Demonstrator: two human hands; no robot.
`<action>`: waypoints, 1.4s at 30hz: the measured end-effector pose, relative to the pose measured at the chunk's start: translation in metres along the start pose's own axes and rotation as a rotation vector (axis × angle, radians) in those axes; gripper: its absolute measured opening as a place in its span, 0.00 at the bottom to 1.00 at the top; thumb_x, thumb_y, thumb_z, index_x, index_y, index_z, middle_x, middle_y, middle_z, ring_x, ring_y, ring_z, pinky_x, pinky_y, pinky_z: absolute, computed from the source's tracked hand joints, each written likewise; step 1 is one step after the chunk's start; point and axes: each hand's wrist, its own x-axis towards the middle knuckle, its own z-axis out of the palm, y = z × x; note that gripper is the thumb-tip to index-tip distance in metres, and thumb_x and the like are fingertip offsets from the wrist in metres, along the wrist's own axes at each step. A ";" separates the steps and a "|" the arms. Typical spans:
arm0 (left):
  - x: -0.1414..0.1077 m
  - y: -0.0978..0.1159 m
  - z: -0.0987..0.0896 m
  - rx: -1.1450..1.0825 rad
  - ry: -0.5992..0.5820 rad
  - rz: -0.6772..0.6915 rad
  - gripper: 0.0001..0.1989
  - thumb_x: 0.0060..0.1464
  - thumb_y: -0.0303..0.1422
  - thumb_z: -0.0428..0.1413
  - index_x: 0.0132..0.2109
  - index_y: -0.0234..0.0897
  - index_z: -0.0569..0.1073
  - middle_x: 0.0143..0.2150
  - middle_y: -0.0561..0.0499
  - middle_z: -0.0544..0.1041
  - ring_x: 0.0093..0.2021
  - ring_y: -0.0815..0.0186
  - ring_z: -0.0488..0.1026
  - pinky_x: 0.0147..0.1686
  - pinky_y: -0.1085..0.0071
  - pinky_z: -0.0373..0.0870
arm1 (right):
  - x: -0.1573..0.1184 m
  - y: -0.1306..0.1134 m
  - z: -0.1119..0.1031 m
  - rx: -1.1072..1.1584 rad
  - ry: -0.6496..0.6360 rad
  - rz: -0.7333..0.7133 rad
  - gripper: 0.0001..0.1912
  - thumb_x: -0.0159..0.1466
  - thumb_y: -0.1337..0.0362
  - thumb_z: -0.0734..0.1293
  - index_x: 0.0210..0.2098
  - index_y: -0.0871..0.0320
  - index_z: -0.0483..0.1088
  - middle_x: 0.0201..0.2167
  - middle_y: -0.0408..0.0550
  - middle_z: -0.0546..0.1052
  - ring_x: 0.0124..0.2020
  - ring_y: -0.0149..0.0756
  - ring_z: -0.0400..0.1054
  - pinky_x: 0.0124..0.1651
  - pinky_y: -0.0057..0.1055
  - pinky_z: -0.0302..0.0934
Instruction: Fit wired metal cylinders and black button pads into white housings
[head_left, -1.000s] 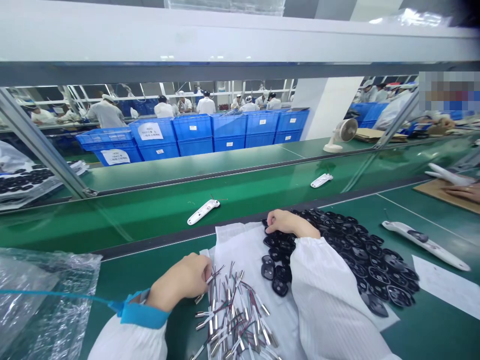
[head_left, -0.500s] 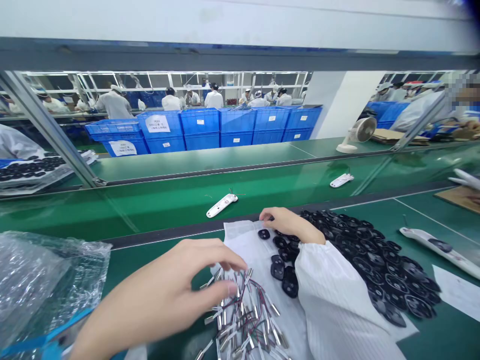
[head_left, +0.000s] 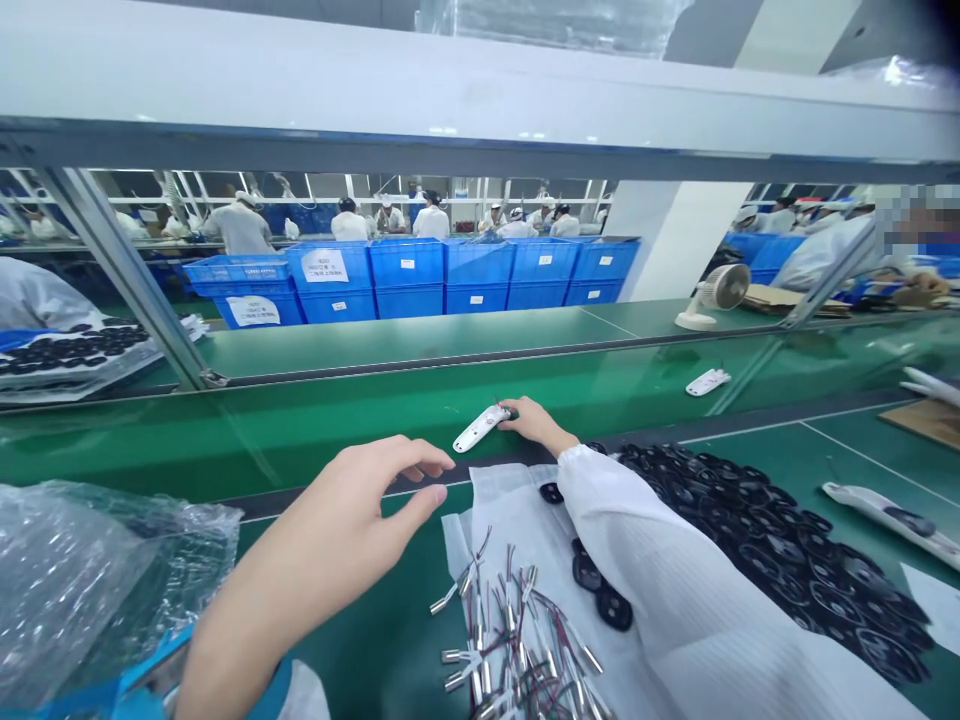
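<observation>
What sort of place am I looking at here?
Most likely a factory assembly floor: there are people in white beyond stacked blue crates, a heap of black parts, and white casings along a green strip, perhaps a conveyor.

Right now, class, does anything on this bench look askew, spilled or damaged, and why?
Only mildly: the wired metal parts lie in a tangled heap, wires crossing and ends pointing different ways, and some on its left side stick out past the white sheet onto the green bench. No damage shows.
</observation>
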 end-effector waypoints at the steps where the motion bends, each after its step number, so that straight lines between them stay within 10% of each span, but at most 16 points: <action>1: 0.000 0.000 0.000 -0.012 -0.005 -0.007 0.12 0.64 0.44 0.54 0.48 0.55 0.80 0.49 0.57 0.82 0.48 0.55 0.80 0.42 0.65 0.77 | 0.001 0.001 -0.001 -0.008 -0.003 -0.003 0.18 0.72 0.59 0.69 0.58 0.59 0.71 0.56 0.53 0.74 0.54 0.45 0.73 0.56 0.48 0.70; 7: 0.006 -0.002 0.007 -0.039 -0.059 -0.075 0.12 0.65 0.41 0.53 0.50 0.50 0.80 0.52 0.52 0.81 0.52 0.53 0.77 0.47 0.61 0.76 | -0.013 -0.011 -0.021 -0.037 0.008 -0.038 0.14 0.72 0.59 0.69 0.53 0.61 0.74 0.48 0.50 0.78 0.46 0.41 0.75 0.51 0.44 0.72; 14: 0.033 0.005 0.034 -0.069 0.162 -0.153 0.26 0.64 0.40 0.58 0.66 0.40 0.70 0.67 0.45 0.72 0.66 0.47 0.68 0.63 0.49 0.68 | -0.088 -0.080 -0.061 0.017 0.170 -0.248 0.16 0.69 0.67 0.70 0.55 0.57 0.78 0.40 0.52 0.76 0.42 0.42 0.74 0.50 0.39 0.67; 21: 0.043 -0.002 0.049 -0.369 0.218 0.054 0.12 0.58 0.35 0.64 0.49 0.44 0.82 0.54 0.51 0.82 0.54 0.54 0.78 0.55 0.59 0.75 | -0.151 -0.120 -0.067 0.415 0.241 -0.267 0.19 0.65 0.73 0.68 0.54 0.56 0.78 0.43 0.51 0.73 0.41 0.40 0.77 0.49 0.38 0.74; 29: 0.043 -0.004 0.052 -0.571 0.196 0.090 0.13 0.60 0.36 0.62 0.51 0.44 0.82 0.58 0.47 0.77 0.58 0.55 0.76 0.48 0.64 0.79 | -0.168 -0.120 -0.067 0.891 0.355 -0.261 0.35 0.61 0.64 0.71 0.67 0.52 0.61 0.46 0.50 0.78 0.41 0.40 0.81 0.48 0.38 0.78; 35: 0.042 -0.001 0.050 -0.762 0.173 0.042 0.20 0.59 0.36 0.65 0.58 0.45 0.78 0.58 0.50 0.80 0.55 0.58 0.78 0.49 0.68 0.79 | -0.170 -0.126 -0.063 1.102 0.425 -0.249 0.20 0.60 0.55 0.75 0.48 0.56 0.74 0.45 0.52 0.82 0.44 0.41 0.80 0.50 0.36 0.77; 42: 0.042 0.003 0.051 -0.800 0.283 0.007 0.18 0.57 0.37 0.65 0.54 0.39 0.79 0.55 0.46 0.82 0.54 0.56 0.79 0.51 0.67 0.79 | -0.171 -0.135 -0.048 1.091 0.423 -0.315 0.21 0.65 0.58 0.70 0.56 0.54 0.78 0.51 0.50 0.80 0.52 0.42 0.77 0.59 0.39 0.72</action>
